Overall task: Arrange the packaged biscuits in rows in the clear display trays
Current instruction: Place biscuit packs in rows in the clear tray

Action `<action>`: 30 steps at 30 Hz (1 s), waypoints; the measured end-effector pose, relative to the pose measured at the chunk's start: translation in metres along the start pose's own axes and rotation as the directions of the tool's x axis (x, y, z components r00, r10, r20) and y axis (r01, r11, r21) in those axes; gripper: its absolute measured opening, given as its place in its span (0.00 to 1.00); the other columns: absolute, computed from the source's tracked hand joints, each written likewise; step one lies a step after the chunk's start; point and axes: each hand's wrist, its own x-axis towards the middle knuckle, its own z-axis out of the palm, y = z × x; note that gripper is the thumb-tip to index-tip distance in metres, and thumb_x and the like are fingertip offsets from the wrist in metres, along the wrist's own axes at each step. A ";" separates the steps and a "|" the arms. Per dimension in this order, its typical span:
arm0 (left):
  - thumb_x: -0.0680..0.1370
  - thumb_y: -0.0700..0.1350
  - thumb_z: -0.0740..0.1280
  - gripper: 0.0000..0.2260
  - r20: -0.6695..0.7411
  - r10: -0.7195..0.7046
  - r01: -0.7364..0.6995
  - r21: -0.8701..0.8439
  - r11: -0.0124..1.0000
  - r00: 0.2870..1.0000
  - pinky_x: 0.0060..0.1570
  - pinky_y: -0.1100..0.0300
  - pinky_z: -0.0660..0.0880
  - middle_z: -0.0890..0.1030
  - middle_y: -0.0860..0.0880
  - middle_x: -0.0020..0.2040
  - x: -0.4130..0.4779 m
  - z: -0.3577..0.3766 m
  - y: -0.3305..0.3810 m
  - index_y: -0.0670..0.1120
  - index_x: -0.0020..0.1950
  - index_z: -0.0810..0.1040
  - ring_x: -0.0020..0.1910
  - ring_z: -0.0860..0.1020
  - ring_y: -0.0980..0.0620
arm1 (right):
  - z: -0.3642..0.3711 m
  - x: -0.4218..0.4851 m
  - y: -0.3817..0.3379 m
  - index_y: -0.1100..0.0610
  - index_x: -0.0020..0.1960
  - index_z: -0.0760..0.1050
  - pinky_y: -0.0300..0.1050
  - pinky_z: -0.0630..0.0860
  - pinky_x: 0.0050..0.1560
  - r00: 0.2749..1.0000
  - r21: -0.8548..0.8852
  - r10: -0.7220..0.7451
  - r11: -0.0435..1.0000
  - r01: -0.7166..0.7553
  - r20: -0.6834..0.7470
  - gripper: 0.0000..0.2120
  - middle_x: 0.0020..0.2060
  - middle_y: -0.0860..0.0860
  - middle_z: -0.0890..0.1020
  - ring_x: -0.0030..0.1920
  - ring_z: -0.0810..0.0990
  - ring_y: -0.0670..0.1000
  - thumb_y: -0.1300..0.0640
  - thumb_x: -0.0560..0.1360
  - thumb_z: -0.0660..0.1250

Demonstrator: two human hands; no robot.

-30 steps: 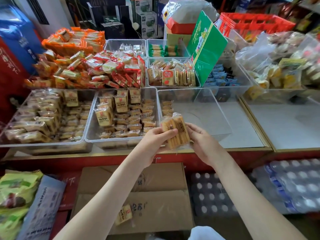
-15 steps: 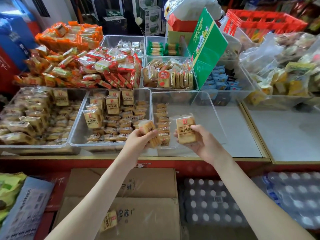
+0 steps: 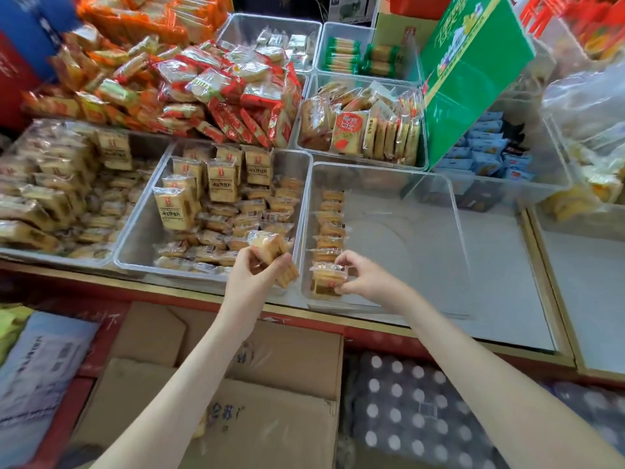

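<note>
1. A large green printed cardboard box (image 3: pixel 473 72) stands tilted at the back of the grey bench (image 3: pixel 500 272).
2. Small light-blue packets (image 3: pixel 487 157) lie just right of its foot.
3. Brown corrugated cardboard cartons (image 3: pixel 270 401) sit below the bench front.
4. A shrink-wrapped pack of white-capped bottles (image 3: pixel 406 418) lies beside them.

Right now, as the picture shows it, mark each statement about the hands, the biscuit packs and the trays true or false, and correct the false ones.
1. The right hand pinches a biscuit pack at the near end of the row. True.
2. The left hand is empty. False: it grips biscuit packs.
3. The right-hand tray holds one row only, along its left wall. True.
4. The green box lies flat inside the right-hand tray. False: it stands tilted behind that tray.
</note>
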 end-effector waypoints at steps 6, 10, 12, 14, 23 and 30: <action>0.76 0.46 0.72 0.10 -0.005 0.039 -0.038 0.012 0.999 0.999 0.35 0.75 0.69 0.75 0.53 0.41 0.002 -0.001 -0.007 0.45 0.50 0.73 0.33 0.74 0.67 | 0.017 0.027 0.006 0.56 0.58 0.66 0.44 0.73 0.53 0.999 -0.468 -0.027 0.883 0.035 0.024 0.22 0.58 0.52 0.68 0.55 0.72 0.52 0.62 0.71 0.75; 0.76 0.46 0.72 0.11 0.002 0.046 -0.046 0.027 0.999 0.999 0.36 0.76 0.70 0.77 0.52 0.44 0.002 -0.001 -0.005 0.45 0.53 0.74 0.35 0.75 0.69 | 0.017 0.028 0.003 0.57 0.70 0.57 0.46 0.73 0.55 0.999 -0.585 -0.009 0.810 0.029 0.038 0.35 0.64 0.55 0.66 0.60 0.70 0.53 0.58 0.71 0.75; 0.75 0.46 0.73 0.12 0.009 0.049 -0.050 0.036 0.998 0.999 0.37 0.75 0.71 0.78 0.52 0.46 0.001 -0.001 -0.004 0.46 0.54 0.74 0.36 0.76 0.69 | 0.011 0.026 -0.001 0.55 0.70 0.58 0.44 0.74 0.55 0.998 -0.446 -0.010 0.894 0.036 0.060 0.34 0.62 0.51 0.67 0.58 0.72 0.51 0.59 0.72 0.74; 0.75 0.45 0.73 0.11 0.022 0.062 -0.063 0.038 0.997 0.998 0.39 0.74 0.73 0.79 0.51 0.48 0.000 0.000 -0.002 0.47 0.54 0.74 0.38 0.77 0.68 | 0.004 0.022 0.000 0.51 0.66 0.63 0.37 0.72 0.47 0.997 -0.332 -0.047 0.941 0.066 0.065 0.26 0.55 0.47 0.71 0.51 0.74 0.46 0.61 0.74 0.72; 0.74 0.46 0.74 0.12 0.041 0.156 -0.161 0.151 0.975 0.987 0.41 0.71 0.75 0.80 0.53 0.47 -0.002 0.016 0.004 0.53 0.50 0.72 0.45 0.79 0.59 | 0.003 0.024 0.008 0.52 0.51 0.73 0.45 0.70 0.60 0.979 -0.595 -0.192 0.779 0.196 0.071 0.05 0.54 0.49 0.69 0.56 0.66 0.47 0.59 0.77 0.68; 0.72 0.50 0.76 0.21 0.005 0.332 -0.307 0.398 0.865 0.943 0.46 0.65 0.76 0.77 0.51 0.51 0.014 0.040 0.011 0.48 0.59 0.72 0.49 0.76 0.55 | -0.011 -0.013 -0.045 0.48 0.63 0.72 0.36 0.76 0.54 0.970 0.346 -0.242 0.908 0.235 -0.025 0.19 0.57 0.47 0.80 0.55 0.79 0.43 0.47 0.74 0.68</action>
